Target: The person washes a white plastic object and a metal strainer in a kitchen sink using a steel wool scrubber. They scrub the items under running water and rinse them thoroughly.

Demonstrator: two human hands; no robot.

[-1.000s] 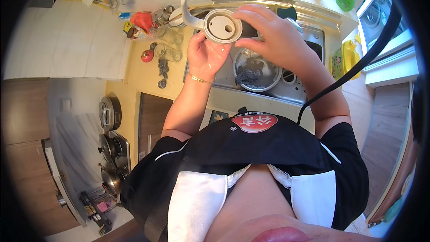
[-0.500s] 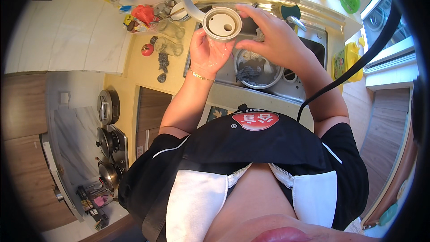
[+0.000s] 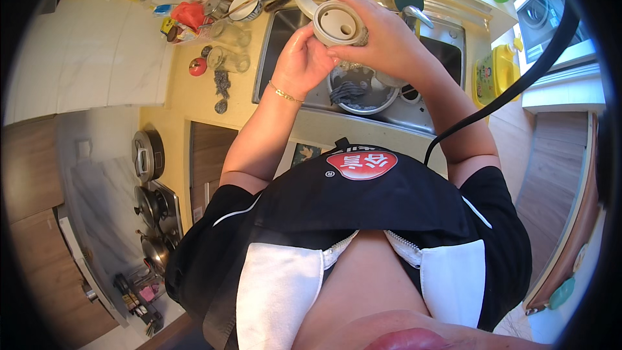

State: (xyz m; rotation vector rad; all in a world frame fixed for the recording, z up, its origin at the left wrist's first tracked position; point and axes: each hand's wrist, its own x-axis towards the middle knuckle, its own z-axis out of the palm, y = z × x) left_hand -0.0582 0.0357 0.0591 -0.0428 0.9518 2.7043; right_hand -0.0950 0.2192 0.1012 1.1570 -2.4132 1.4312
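Above the sink, a round cream lid with a small drinking hole and a long curved handle is held between my two hands. My left hand, wet and wearing a gold bracelet, supports it from its lower left, its fingers partly hidden beneath. Around the right side curls my right hand, closed with fingers at the top and thumb below. Something rough and greyish shows between its palm and the lid's side; I cannot make out what. Below them, a round basin in the sink holds water and a dark striped cloth.
The metal sink has a tap at its back right. Glass jars, a red round item and a bowl stand on the left counter. A yellow container is to the right. A black cable crosses the right side.
The lid has moved up and to the right in view. My right hand, formerly spread beside it, has closed around its right side. The view has shifted slightly.
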